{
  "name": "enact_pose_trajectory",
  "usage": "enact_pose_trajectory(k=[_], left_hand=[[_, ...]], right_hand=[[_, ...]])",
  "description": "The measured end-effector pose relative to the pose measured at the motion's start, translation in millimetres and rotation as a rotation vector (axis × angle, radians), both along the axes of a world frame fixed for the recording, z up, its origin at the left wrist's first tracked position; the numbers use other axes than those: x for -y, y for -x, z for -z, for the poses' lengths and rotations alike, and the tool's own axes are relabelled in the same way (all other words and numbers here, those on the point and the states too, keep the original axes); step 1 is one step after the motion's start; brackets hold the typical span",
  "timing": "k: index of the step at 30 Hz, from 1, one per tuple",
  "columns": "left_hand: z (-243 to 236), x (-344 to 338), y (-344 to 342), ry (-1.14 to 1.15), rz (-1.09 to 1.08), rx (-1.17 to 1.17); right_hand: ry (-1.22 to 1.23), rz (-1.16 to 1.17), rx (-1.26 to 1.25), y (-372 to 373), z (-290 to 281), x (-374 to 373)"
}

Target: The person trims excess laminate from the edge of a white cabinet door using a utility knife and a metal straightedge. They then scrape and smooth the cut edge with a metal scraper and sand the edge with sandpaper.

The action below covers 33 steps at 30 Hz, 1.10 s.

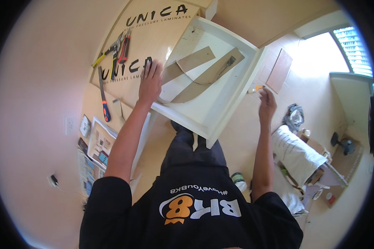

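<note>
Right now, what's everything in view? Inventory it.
Drawer: 1, white, centre
Strips: 2, brown, inside drawer
Board: 1, tan, upper left
Snips: 1, yellow-handled, on board
Pliers: 1, red, on board
Long tool: 1, blue-handled, left
Small item: 1, orange, right of drawer
Panel: 1, brown, floor, right
Sack: 1, white, right
Clutter: several pieces, mixed, right
Left hand: 1, bare, beside drawer
Right hand: 1, bare, beside small item
Shirt: 1, black, bottom

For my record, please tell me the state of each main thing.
Drawer, open at the top
Brown strips, lying inside the drawer
Left hand, open, beside the drawer
Right hand, curled, seemingly holding an orange tool
Red pliers, lying on the board
Upper wall socket, nothing plugged in
Black plug, plugged in
</note>
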<state>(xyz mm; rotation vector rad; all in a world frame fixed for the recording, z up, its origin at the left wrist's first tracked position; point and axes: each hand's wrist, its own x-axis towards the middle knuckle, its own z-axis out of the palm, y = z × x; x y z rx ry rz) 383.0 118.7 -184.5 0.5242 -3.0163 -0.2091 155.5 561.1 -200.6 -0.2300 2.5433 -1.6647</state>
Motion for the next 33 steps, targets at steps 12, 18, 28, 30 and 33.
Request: enact_pose_trajectory(k=[12,18,28,30,33], left_hand=[[9,-2,-31,0.044,0.0,-0.082],[8,-1,-39,0.005,-0.067,0.004],[1,4,47,-0.002,-0.02,-0.09],[9,13,84,0.035,0.001,-0.145],[23,2,136,0.269,-0.086,-0.112]], right_hand=[[-0.39,-0.658,-0.453,112,103,355],[-0.459,-0.722,-0.644,127,134,386],[-0.013,-0.478,0.015,110,57,251],[0.115,-0.389,0.02,95,34,180],[0.153,-0.115,0.0,83,14,56]])
